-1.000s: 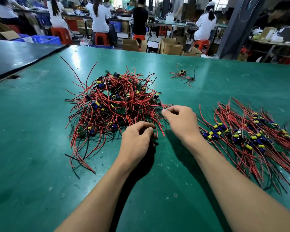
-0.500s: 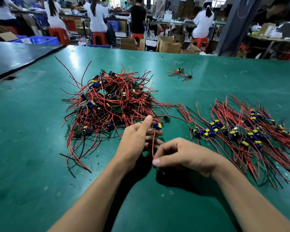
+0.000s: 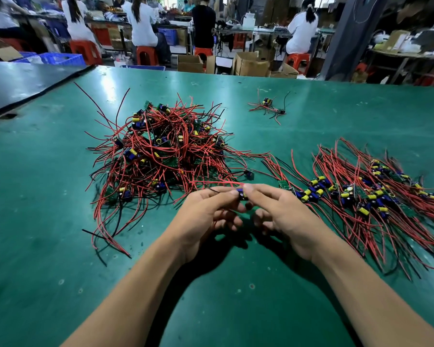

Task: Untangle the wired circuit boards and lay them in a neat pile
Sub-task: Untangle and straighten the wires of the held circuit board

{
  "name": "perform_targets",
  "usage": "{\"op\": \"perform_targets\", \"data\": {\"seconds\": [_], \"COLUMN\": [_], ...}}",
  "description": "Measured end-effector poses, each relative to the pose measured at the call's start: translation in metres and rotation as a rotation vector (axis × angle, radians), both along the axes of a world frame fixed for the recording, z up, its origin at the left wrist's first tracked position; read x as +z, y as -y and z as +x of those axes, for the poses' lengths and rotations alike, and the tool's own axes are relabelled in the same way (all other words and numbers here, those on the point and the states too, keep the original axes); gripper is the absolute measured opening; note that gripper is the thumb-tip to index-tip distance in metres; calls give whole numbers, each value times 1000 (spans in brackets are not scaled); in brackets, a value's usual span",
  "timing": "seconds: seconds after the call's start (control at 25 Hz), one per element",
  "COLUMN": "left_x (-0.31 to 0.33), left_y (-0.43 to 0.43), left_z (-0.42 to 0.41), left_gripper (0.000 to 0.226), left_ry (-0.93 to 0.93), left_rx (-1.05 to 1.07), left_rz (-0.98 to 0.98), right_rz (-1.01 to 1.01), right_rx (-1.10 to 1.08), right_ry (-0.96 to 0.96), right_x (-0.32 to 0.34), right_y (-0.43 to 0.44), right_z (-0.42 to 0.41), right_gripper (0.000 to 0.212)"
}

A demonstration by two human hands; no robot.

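Note:
A tangled heap of small circuit boards with red and black wires [image 3: 161,156] lies on the green table, left of centre. To the right spreads a combed-out pile of boards [image 3: 366,194] with wires trailing toward me. Between them, just above the table, my left hand [image 3: 206,216] and my right hand [image 3: 283,216] meet fingertip to fingertip. Together they pinch one small board with a blue and yellow part [image 3: 242,194]. Its red wire runs left from my fingers toward the heap.
Two loose wired boards [image 3: 269,106] lie far back, right of centre. A dark table [image 3: 23,83] adjoins at the far left. Beyond the green table's far edge [image 3: 236,76] stand cardboard boxes, red stools and seated people at benches.
My right hand has risen from the table front to meet my left hand. Both now pinch the small board, which my left hand alone was touching half a second ago.

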State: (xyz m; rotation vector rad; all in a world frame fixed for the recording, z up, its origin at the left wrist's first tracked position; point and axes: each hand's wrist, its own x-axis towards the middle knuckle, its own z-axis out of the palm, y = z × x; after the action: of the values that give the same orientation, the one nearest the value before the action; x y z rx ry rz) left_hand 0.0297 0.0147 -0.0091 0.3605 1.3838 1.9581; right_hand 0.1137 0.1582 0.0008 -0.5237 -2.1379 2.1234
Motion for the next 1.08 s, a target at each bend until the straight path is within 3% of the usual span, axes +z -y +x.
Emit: {"op": "perform_targets", "data": {"seconds": [0.12,0.28,0.44,0.6,0.76,0.84,1.0,1.08], "left_x": [0,0,-2,0,2,3,1,-2], "left_y": [2,1,-1,2,7,5,-2,-3], "left_z": [1,2,3,1,0,0,5,7], "left_gripper": [12,13,16,24,35,20,32,30], "left_ry": [-36,-51,-14,91,218,264,123,54], "left_rx": [-67,-64,6,-45,-233,-253,-197,-190], "left_rz": [-52,-68,-24,73,202,159,-35,-28], "right_rz": [-52,-110,-124,-232,-363,-321,-66,-28], "right_rx": [77,-17,-183,-332,-255,-189,-114,-116], "right_ry": [-13,-70,-159,-231,-225,-224,-221,-225], "right_x": [-2,-2,-3,0,6,5,0,0], "right_y": [-3,-6,-2,0,-1,-1,2,4], "right_z": [2,2,0,-4,-2,-1,0,0], "right_gripper": [30,27,6,5,17,20,23,17]}}
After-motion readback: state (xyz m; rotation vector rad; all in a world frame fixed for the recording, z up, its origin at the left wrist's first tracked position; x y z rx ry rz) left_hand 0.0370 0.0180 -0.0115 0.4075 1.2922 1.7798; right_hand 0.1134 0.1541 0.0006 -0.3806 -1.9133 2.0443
